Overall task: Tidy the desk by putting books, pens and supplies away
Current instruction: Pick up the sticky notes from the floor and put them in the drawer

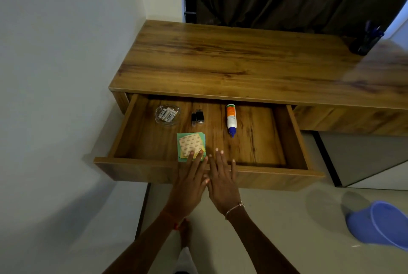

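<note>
The wooden desk's drawer [141,170] stands pulled out. Inside it lie a stack of coloured paper squares [189,143], a glue bottle with a blue tip [231,119], two small black items [197,117] and a glass dish of batteries [167,114]. My left hand [189,181] reaches over the drawer's front edge with straight fingers, its fingertips on the near edge of the paper stack. Beside it, my right hand [223,178] lies flat with fingers spread over the drawer front, holding nothing.
The desk top [231,61] is bare wood, with a dark pen holder [366,41] at its far right corner. A dark curtain hangs behind. A blue plastic bin [379,223] lies on the floor at the right. A white wall closes the left side.
</note>
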A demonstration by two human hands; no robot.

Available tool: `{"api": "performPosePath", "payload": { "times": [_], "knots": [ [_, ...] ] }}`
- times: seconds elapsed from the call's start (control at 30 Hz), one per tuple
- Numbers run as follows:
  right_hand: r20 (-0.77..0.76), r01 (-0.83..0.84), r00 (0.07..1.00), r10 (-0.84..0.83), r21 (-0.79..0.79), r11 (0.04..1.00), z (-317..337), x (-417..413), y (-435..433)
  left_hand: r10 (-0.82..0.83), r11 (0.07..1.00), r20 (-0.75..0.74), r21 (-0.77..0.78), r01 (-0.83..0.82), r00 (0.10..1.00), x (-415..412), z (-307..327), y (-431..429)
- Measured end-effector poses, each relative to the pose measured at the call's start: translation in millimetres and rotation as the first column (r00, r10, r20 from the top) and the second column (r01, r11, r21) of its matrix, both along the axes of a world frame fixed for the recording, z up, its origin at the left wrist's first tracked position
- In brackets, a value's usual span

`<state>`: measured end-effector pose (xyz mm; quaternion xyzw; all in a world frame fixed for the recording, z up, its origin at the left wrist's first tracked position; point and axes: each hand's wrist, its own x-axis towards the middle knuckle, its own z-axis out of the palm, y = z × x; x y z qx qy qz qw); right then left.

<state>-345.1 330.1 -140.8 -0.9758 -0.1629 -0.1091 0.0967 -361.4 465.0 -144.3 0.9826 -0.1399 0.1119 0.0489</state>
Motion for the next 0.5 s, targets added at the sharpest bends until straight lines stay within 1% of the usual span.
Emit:
{"api": "performPosePath", "payload": {
  "times": [0.07, 0.17, 0.27, 0.4, 0.5],
  "knots": [
    [0.03, -0.017, 0.999, 0.019, -0.057, 0.998, -11, -9, -11, 0.013, 1.0, -0.004, 0.007, -0.013, 1.0, -5, -18, 2],
    [0.016, -0.021, 1.0, 0.023, -0.122, 0.992, -19, -10, -13, 0.031, 0.999, 0.054, 0.029, -0.032, 0.998, -5, -29, 4],
    [0.013, 0.004, 1.0, -0.002, -0.133, 0.991, -21, -6, -9, 0.048, 0.998, 0.119, 0.03, -0.051, 0.992, 0, -33, 2],
    [0.011, 0.005, 1.0, -0.003, -0.167, 0.986, -20, 10, -9, 0.084, 0.996, 0.104, -0.048, -0.079, 0.991, 17, -35, -1],
    [-0.009, 0.019, 1.0, -0.021, -0.179, 0.984, -16, 29, -7, 0.09, 0.995, 0.117, -0.048, -0.085, 0.989, 39, -37, 0]
  ]
}}
